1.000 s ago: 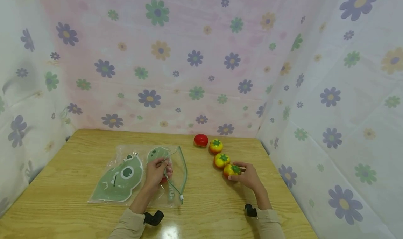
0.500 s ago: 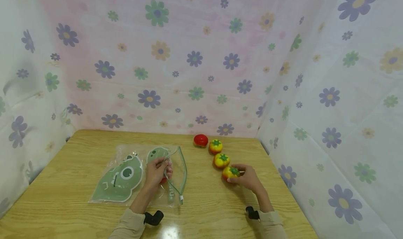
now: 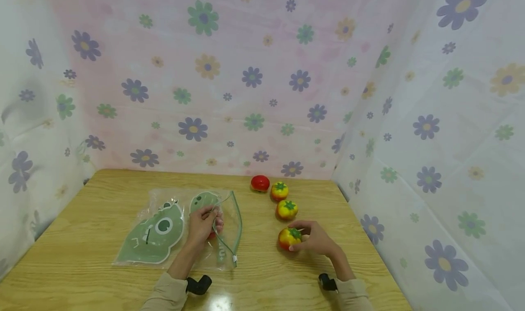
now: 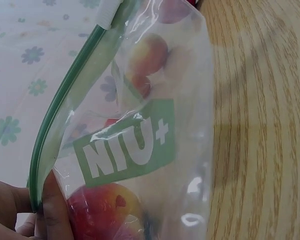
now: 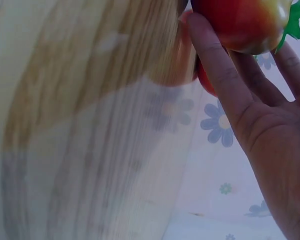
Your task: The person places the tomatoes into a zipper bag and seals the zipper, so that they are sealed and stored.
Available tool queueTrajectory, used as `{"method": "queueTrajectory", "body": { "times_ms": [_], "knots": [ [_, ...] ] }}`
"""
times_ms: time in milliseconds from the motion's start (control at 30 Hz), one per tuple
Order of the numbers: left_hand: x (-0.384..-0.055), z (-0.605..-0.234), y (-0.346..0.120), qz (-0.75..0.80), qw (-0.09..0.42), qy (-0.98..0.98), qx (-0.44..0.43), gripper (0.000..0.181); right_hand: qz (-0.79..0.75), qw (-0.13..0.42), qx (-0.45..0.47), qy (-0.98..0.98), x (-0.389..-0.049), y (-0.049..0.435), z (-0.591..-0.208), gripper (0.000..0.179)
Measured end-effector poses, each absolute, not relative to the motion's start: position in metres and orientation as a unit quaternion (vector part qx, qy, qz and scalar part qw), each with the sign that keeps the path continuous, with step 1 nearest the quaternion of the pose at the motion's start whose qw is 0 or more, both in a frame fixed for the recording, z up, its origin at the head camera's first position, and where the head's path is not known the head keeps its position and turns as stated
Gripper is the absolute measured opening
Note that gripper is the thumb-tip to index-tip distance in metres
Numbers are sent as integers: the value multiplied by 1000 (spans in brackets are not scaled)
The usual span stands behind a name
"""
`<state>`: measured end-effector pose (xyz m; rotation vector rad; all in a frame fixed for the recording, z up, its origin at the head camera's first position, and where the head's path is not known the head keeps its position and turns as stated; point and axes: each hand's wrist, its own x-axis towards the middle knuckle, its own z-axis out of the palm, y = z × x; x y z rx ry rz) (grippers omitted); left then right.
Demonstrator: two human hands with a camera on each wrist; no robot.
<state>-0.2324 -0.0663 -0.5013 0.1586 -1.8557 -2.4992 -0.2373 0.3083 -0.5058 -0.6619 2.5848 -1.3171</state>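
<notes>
Head camera: on your head, facing forward and down, farthest off; takes in table [image 3: 262, 274] and flowered backdrop [image 3: 229, 69]. Left-wrist camera: close on your left hand [image 3: 199, 225] and clear bag [image 4: 125, 145], tipped sideways. Right-wrist camera: close on your right hand [image 3: 318, 240] and red-yellow fruit [image 5: 242, 22], likewise tipped. Shared with head view: bag, left; fruit, right.

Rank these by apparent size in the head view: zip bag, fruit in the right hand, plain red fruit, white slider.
Largest to smallest:
1. zip bag
2. held fruit, partly covered by the right hand
3. plain red fruit; farther off, so its true size against the held fruit is unsure
4. white slider
</notes>
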Motion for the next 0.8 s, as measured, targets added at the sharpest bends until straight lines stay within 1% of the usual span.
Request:
{"method": "queueTrajectory", "body": {
  "times_ms": [367,600,800],
  "knots": [
    [-231,-500,-66,-803,6,-594,42,30,-435,107,-238,862,-237,292,-506,51],
    [-232,-502,-65,-807,5,-588,49,27,-449,134,-246,849,-237,277,-508,50],
    [-234,-504,-65,-807,6,-588,50,27,-450,139,-249,846,-238,266,-509,48]
  ]
}}
